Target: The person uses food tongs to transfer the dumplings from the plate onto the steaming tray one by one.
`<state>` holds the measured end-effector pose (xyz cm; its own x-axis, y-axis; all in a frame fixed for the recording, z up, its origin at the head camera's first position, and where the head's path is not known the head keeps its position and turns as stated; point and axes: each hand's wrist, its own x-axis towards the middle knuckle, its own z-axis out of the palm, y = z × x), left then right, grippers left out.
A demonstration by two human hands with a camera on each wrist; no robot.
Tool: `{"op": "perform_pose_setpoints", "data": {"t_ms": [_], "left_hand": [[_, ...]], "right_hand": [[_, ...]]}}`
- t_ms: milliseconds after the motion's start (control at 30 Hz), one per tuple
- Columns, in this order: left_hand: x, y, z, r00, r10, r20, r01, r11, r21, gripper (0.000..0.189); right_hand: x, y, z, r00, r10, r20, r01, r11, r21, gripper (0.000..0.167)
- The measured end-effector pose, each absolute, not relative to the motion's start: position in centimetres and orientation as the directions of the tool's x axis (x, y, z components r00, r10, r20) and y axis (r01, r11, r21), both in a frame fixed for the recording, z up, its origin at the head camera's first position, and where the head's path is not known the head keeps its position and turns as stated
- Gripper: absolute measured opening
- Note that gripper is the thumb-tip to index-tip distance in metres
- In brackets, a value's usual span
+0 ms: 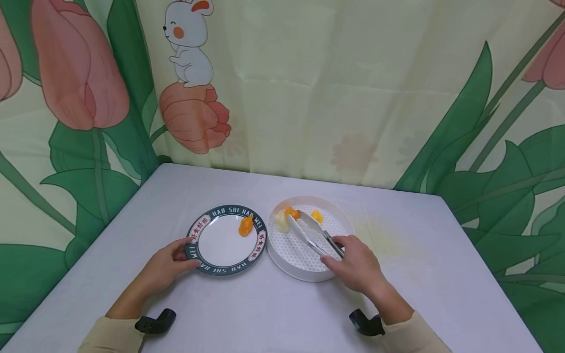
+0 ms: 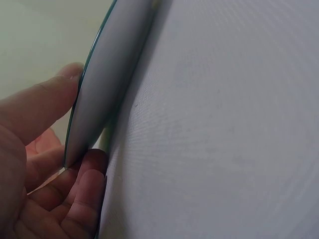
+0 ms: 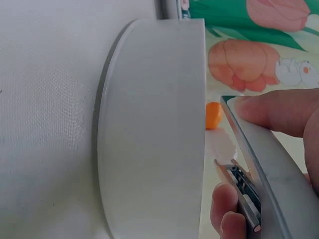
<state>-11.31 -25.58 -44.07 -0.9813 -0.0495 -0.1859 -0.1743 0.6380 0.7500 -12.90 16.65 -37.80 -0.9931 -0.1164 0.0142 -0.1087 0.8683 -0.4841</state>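
Observation:
My left hand (image 1: 165, 262) grips the near-left rim of a white plate (image 1: 220, 242) with a dark green lettered border. In the left wrist view the thumb (image 2: 50, 102) lies on the plate's rim and curled fingers reach under it. One orange dumpling-like piece (image 1: 245, 226) lies on the plate. Metal tongs (image 1: 309, 238) are in my right hand (image 1: 359, 264), thumb on one arm, fingers on the other. Their tips are at another orange piece (image 1: 292, 213) in a white round perforated tray (image 1: 297, 252); whether they clamp it I cannot tell.
A pale, whitish piece (image 1: 281, 222) and a yellow piece (image 1: 317, 216) are also in the tray, near the tongs. Plate and tray stand side by side on a white-covered table (image 1: 273, 318). A printed curtain (image 1: 309, 98) hangs behind the table.

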Motion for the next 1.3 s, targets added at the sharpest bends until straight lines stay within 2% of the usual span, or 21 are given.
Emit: {"op": "perform_pose_setpoints", "data": {"t_ms": [767, 1000, 1300], "left_hand": [[-11.37, -25.58, -44.16, -0.983, -0.043, -0.180, -0.165, 0.644, 0.747, 0.086], [-11.37, -25.50, -43.91, -0.982, -0.043, -0.183, -0.167, 0.644, 0.747, 0.085], [-11.48, -25.52, -44.12, -0.982, -0.050, -0.181, -0.170, 0.648, 0.742, 0.085]], "right_hand": [[-13.38, 16.99, -38.49, -0.995, -0.100, 0.009, -0.095, 0.908, -0.409, 0.061], [-13.35, 16.91, -38.52, -0.995, -0.100, 0.019, -0.099, 0.903, -0.418, 0.060], [-12.98, 16.42, -37.93, -0.990, -0.112, 0.082, -0.137, 0.862, -0.488, 0.053]]}}
